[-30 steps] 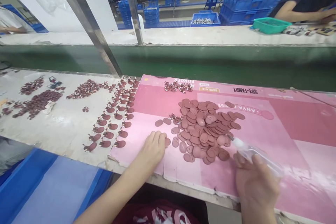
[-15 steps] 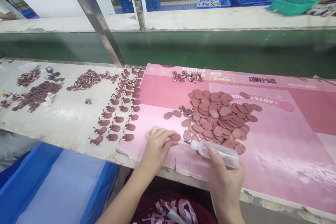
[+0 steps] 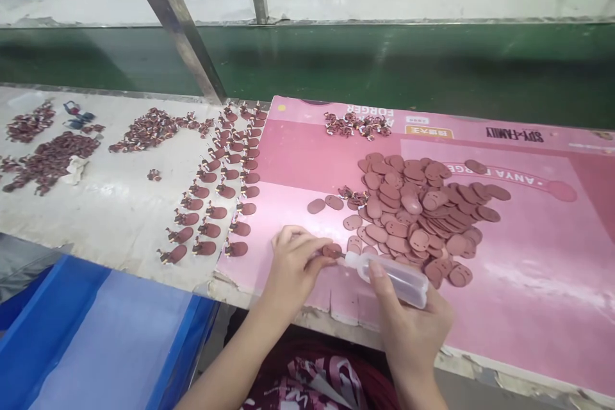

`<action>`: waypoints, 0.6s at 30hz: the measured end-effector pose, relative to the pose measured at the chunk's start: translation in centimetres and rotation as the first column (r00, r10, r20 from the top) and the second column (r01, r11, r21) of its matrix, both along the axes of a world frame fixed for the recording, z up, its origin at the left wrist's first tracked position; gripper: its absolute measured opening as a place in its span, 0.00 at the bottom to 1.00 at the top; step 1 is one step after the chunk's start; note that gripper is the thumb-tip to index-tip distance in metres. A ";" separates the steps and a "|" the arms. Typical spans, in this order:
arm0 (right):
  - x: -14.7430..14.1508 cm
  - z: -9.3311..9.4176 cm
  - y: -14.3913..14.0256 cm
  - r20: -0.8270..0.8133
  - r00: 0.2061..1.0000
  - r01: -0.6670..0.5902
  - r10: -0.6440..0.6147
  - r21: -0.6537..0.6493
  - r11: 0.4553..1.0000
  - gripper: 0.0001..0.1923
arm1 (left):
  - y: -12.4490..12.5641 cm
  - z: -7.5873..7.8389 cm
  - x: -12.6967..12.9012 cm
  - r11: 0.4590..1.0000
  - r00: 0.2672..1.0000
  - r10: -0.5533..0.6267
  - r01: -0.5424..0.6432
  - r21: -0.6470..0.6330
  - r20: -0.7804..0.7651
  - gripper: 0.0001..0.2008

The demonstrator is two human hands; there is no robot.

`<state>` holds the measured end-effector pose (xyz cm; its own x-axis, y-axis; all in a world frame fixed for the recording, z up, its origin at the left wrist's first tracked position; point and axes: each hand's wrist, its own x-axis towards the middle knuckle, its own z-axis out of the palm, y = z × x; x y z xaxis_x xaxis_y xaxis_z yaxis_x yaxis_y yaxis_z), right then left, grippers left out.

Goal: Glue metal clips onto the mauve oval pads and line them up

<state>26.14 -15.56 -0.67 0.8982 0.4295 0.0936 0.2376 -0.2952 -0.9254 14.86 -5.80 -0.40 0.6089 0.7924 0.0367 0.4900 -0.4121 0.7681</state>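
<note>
Between its thumb and fingers my left hand (image 3: 295, 266) pinches a reddish-brown oval disc (image 3: 331, 250) just above the pink mat (image 3: 298, 160). My right hand (image 3: 413, 323) is wrapped round a clear squeeze bottle (image 3: 396, 280), tilted so that its thin dark nozzle tip meets the disc. To the right of my left hand lies a heaped pile of similar oval discs (image 3: 398, 230), some with small holes. Two loose discs (image 3: 325, 204) and a small cluster of figure parts (image 3: 353, 196) lie left of the pile.
Rows of discs with small figures attached (image 3: 209, 229) stand left of the mat. Heaps of small brown parts (image 3: 151, 130) lie farther left. A metal post (image 3: 180, 29) rises at the back before a green conveyor belt (image 3: 384, 67). A blue bin (image 3: 29, 314) sits below the table's left edge.
The bottle's nozzle has come left onto the disc, from a small gap before. My left hand has shifted slightly right with the disc. The camera view has tipped downward.
</note>
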 end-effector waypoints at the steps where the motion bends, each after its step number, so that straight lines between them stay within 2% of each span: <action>1: 0.0 0.0 0.0 0.006 1.000 -0.005 0.005 -0.002 1.000 0.18 | 0.0 0.0 0.0 1.000 1.000 0.000 0.000 -0.001 -0.007 0.08; 8: -0.1 0.3 0.0 0.017 0.999 -0.042 0.042 -0.018 0.999 0.16 | 0.1 -0.1 -0.1 1.000 1.000 -0.008 0.008 0.016 -0.007 0.08; 18: 0.1 -0.1 -0.2 -0.028 1.000 0.003 -0.003 -0.007 1.000 0.18 | 0.0 -0.1 0.0 1.000 1.000 -0.003 0.003 0.009 -0.003 0.08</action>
<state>26.20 -15.75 -0.74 0.9016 0.4275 0.0656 0.2107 -0.3019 -0.9298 14.89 -5.79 -0.48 0.6111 0.7905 0.0416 0.4915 -0.4201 0.7629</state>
